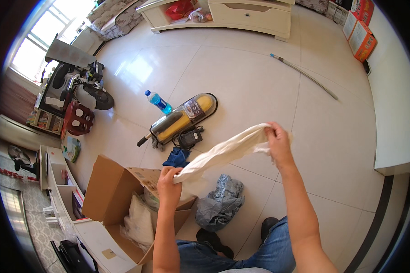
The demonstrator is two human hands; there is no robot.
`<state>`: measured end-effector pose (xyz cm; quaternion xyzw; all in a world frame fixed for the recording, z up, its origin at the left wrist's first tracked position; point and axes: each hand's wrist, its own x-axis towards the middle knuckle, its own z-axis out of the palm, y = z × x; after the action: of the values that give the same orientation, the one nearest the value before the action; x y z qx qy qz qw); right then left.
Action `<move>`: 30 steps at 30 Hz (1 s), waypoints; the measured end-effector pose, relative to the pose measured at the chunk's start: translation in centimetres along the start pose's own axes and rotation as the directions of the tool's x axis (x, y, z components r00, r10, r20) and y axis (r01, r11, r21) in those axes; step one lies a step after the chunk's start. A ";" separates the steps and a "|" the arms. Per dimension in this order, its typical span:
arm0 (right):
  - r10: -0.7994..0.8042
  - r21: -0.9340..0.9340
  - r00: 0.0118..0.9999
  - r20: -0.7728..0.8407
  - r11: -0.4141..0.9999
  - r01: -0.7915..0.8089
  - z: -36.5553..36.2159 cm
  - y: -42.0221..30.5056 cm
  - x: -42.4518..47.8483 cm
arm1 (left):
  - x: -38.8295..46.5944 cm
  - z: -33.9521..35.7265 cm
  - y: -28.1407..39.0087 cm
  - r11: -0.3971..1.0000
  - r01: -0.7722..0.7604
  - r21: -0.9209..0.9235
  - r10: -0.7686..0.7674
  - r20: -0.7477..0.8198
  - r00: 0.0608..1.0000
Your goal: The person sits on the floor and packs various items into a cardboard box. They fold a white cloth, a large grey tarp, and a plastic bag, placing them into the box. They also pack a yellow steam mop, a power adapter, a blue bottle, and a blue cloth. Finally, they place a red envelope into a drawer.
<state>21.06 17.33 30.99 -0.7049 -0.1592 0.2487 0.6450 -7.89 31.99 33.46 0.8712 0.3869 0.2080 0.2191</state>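
Note:
A cream-white cloth (225,149) is stretched in the air between my two hands. My left hand (169,186) pinches its lower left end, just above the open cardboard box (106,191). At the upper right end, my right hand (278,145) grips the cloth, and some loose folds hang beside it. Inside the box lies a whitish bundle (139,218) partly wrapped in clear plastic. A crumpled grey plastic bag (221,203) rests on the floor below the cloth. Behind my left hand is a dark blue cloth (176,157).
Farther off lie a yellow duster in a clear case (188,117), a bottle of blue liquid (158,101) and a black power adapter (190,137). A metal pole (305,75) is on the floor at right. An electric scooter (85,85) and a red plastic stool (78,117) stand left.

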 end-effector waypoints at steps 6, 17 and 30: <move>-0.074 -0.016 0.981 -0.179 0.997 0.073 -5.0 0.1 1.5 | 0.7 -1.4 -3.5 0.985 0.171 0.017 -0.163 -0.229 0.960; 0.002 -0.750 0.979 0.202 0.644 0.153 -6.9 2.7 0.4 | -0.2 -3.0 -7.2 0.514 0.693 -0.505 -0.682 0.249 0.688; -0.285 -0.242 0.792 0.541 0.849 0.470 5.9 3.2 -5.6 | -1.9 -2.6 2.3 0.023 0.326 -0.945 -0.209 0.314 0.926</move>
<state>12.81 18.84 28.43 -0.6790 -0.4989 0.2469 0.4786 -9.11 29.67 36.49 0.4109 0.2897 0.3301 0.7989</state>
